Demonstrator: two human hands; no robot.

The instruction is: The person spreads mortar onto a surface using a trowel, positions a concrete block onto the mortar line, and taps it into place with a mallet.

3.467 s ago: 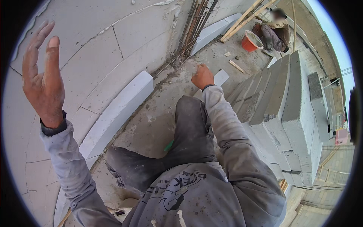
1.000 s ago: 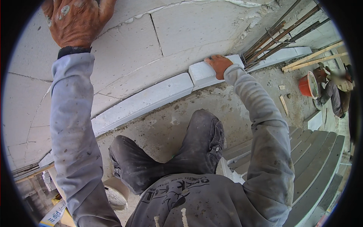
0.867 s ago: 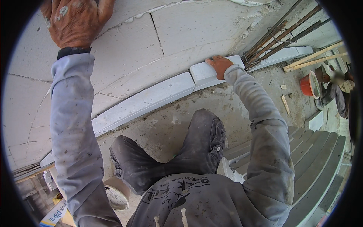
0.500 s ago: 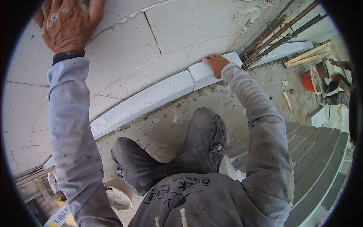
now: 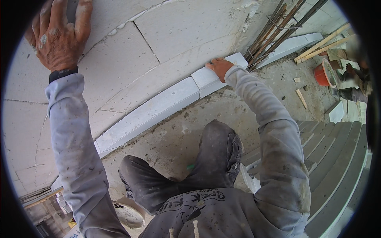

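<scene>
My left hand (image 5: 57,43) is raised against the white block wall (image 5: 119,65) at the upper left, fingers stretched out and apart. Whitish smears show on its skin. My right hand (image 5: 219,68) rests on top of a short white block (image 5: 206,81), its fingers reaching toward the wall. That block butts against a longer white block (image 5: 151,113) on its left, with a thin joint between them. Both lie along the foot of the wall. Neither hand visibly grips anything, though part of the right fingers is hard to make out.
Upright rusty rebar (image 5: 270,35) stands just right of the short block. Stacked grey slabs (image 5: 337,166) are at my right, a round bucket (image 5: 129,216) at lower left. Farther right are a red bucket (image 5: 322,75), wooden battens (image 5: 323,43) and another person (image 5: 357,85).
The view has shifted slightly, so the wall and blocks sit a little differently in it. Both hands stay in place on the wall and the short block. The person at far right has moved their hands.
</scene>
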